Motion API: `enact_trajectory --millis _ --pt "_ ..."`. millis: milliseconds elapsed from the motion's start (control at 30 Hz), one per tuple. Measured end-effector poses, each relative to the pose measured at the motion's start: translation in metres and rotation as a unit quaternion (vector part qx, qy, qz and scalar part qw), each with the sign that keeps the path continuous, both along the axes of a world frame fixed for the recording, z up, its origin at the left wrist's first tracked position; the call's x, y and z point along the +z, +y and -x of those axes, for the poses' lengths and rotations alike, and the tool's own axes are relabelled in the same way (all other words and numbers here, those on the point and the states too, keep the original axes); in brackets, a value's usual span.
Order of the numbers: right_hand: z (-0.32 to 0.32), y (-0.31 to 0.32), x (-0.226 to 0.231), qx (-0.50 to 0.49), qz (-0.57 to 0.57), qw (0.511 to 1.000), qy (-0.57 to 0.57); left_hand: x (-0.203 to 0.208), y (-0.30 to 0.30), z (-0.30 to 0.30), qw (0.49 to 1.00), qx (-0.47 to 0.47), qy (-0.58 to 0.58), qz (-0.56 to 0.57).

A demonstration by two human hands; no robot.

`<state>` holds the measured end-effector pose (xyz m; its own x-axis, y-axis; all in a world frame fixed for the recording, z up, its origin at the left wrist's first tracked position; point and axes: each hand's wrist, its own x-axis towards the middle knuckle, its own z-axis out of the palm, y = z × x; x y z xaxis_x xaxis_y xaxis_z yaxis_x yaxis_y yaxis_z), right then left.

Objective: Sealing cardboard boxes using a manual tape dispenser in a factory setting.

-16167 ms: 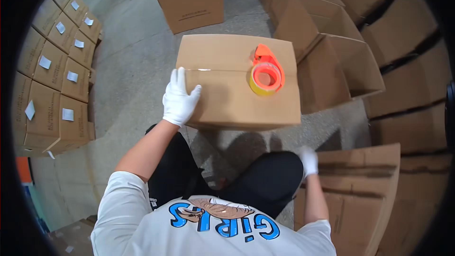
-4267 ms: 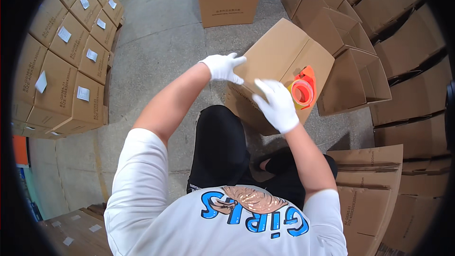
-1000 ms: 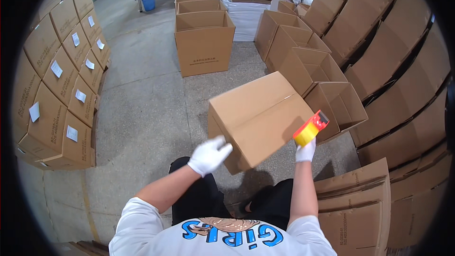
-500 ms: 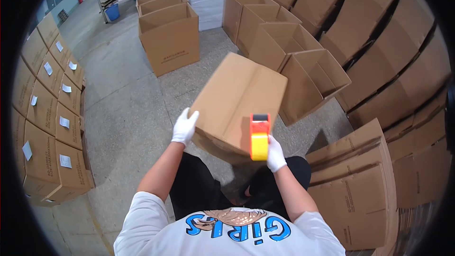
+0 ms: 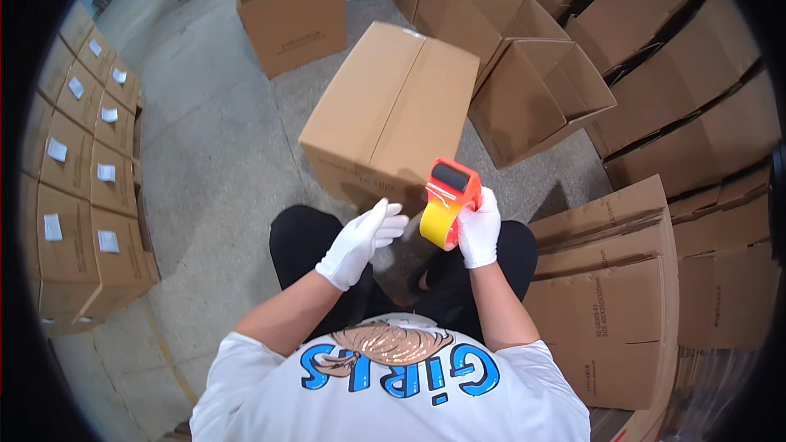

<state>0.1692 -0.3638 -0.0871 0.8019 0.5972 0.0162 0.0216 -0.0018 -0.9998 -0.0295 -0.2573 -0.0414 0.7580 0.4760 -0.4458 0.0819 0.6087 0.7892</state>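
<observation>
A brown cardboard carton (image 5: 389,98) stands on the floor in front of me, its top flaps closed along a centre seam. A small shiny patch shows at the seam's far end. My right hand (image 5: 480,227), in a white glove, grips an orange tape dispenser (image 5: 452,200) with a yellow roll, held tilted near the carton's near right corner. My left hand (image 5: 360,244), also gloved in white, is apart from the carton with its fingers stretched toward the dispenser. It holds nothing.
Several open-topped cartons (image 5: 532,106) stand at the right, beside leaning stacks of cardboard (image 5: 655,57). Another open carton (image 5: 292,20) is farther ahead. Flat cardboard sheets (image 5: 606,311) lie close on my right. Stacked closed cartons with white labels (image 5: 82,172) line the left.
My left hand has let go of the carton's left side and come in toward the dispenser. The dispenser has tilted in my right hand. The view has dipped lower.
</observation>
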Motion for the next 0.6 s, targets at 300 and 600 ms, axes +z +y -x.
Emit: enact_trajectory --millis 300,600 --pt "0.022 -0.045 0.025 0.127 0.027 0.948 -0.291 0.015 -0.010 0.006 0.970 -0.033 -0.013 0.241" --pt "0.029 -0.050 0.034 0.132 0.000 0.871 -0.474 0.011 -0.023 0.022 0.953 -0.067 -0.099 0.278"
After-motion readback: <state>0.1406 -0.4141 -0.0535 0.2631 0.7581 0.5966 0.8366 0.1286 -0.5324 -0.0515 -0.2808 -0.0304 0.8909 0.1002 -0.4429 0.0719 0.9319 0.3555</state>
